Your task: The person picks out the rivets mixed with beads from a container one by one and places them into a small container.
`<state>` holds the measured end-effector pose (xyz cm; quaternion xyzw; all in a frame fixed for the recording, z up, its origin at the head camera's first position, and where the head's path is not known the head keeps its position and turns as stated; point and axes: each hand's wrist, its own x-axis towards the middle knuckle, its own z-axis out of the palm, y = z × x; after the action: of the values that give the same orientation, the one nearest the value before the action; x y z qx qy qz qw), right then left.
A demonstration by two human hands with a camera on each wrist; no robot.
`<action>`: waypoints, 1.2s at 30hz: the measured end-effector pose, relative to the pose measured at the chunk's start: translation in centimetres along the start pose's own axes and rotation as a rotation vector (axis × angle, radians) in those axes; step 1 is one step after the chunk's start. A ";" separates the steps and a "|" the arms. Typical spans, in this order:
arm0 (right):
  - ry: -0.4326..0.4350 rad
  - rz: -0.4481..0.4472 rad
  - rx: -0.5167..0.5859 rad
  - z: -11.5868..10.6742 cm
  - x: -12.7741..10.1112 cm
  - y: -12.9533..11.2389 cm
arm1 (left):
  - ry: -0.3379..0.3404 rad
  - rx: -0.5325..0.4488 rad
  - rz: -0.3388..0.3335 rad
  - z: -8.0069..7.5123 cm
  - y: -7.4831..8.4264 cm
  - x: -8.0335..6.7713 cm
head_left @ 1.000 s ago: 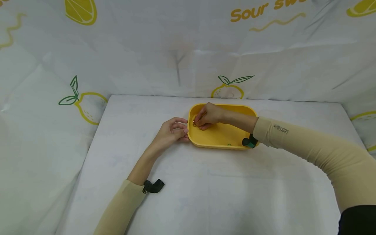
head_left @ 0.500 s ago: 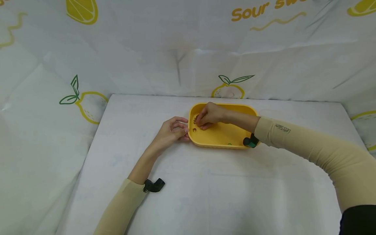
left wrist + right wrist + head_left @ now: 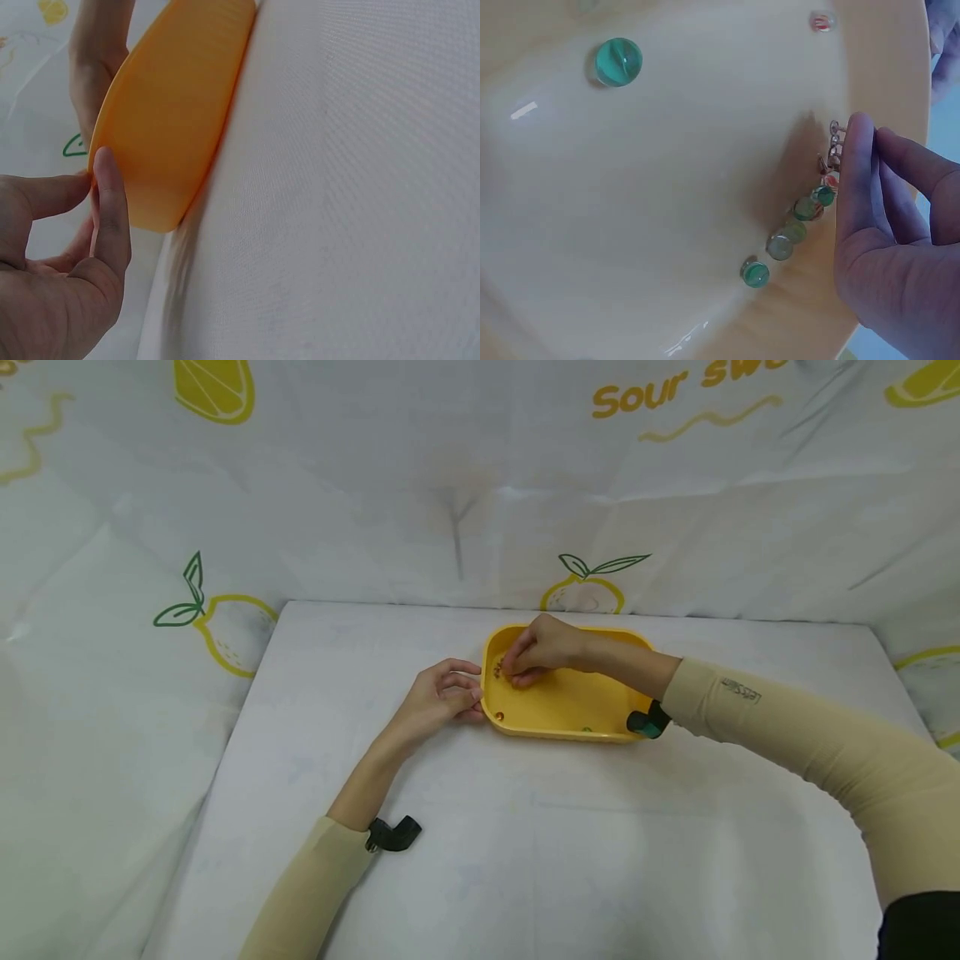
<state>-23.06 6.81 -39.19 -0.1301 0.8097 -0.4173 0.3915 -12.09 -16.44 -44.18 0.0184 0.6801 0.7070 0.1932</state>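
A yellow tray lies on the white table. My left hand grips its left end, with thumb and finger on the rim in the left wrist view. The tray looks tilted there. My right hand reaches into the tray's left end. Its fingers lie close together and touch a row of small glass marbles along the wall. A loose marble sits in the near left corner. A bigger green marble and a red-and-white marble lie apart.
White cloth printed with lemons hangs behind and beside the table. The table's back edge runs just behind the tray. A small wrist camera sits on each beige sleeve.
One marble has rolled along the tray's left wall toward the near corner. Both hands have hardly moved; the right forearm has shifted slightly right.
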 end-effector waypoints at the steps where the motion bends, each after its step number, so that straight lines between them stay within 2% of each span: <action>1: 0.000 -0.002 0.003 0.0 -0.1 0.0 | -0.001 0.002 0.000 0.0 0.0 0.0; 16: 0.047 -0.034 -0.009 -1.9 -2.2 -0.5 | 0.008 0.001 -0.006 0.2 0.0 0.0; 36: 0.094 -0.072 0.136 -3.8 -6.8 -0.4 | 0.016 0.011 0.000 0.3 -0.1 0.0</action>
<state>-21.43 12.35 -34.01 -0.1127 0.7918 -0.4908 0.3456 -11.98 -16.17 -44.23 0.0139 0.6856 0.7033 0.1875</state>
